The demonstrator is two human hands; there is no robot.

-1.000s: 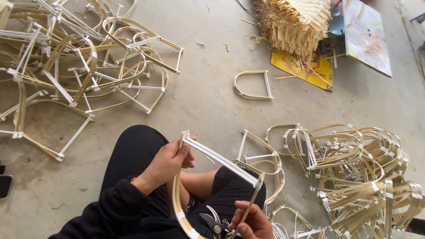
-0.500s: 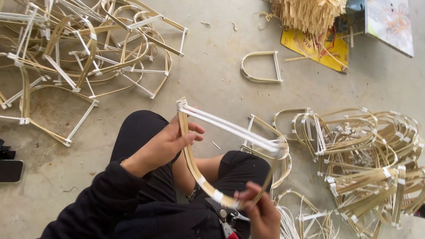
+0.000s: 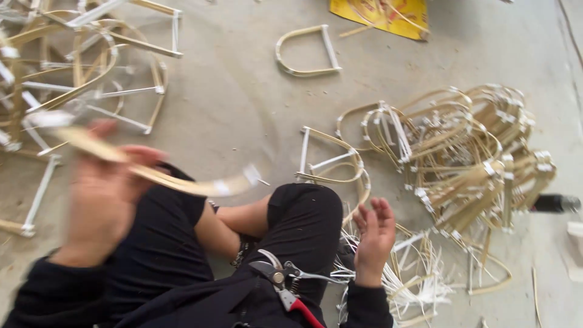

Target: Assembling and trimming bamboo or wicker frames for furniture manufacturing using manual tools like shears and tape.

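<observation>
My left hand (image 3: pixel 106 188) is blurred and grips a bent bamboo frame (image 3: pixel 182 182) whose curved strip runs rightward above my black-clad knees. My right hand (image 3: pixel 375 234) hangs open, fingers spread, holding nothing, beside my right knee and above a bundle of thin white strips (image 3: pixel 413 279). Red-handled cutting pliers (image 3: pixel 282 282) lie on my lap between the two hands.
A heap of finished D-shaped bamboo frames (image 3: pixel 461 158) lies on the right, and another pile (image 3: pixel 79 79) sits at the upper left. One single frame (image 3: pixel 306 51) rests on the concrete floor near a yellow sheet (image 3: pixel 379 15). A dark cylinder (image 3: pixel 555 203) is at the right edge.
My right hand has let go of the frame and opened. My left hand has swung the frame leftward. The camera has shifted, bringing the right pile closer.
</observation>
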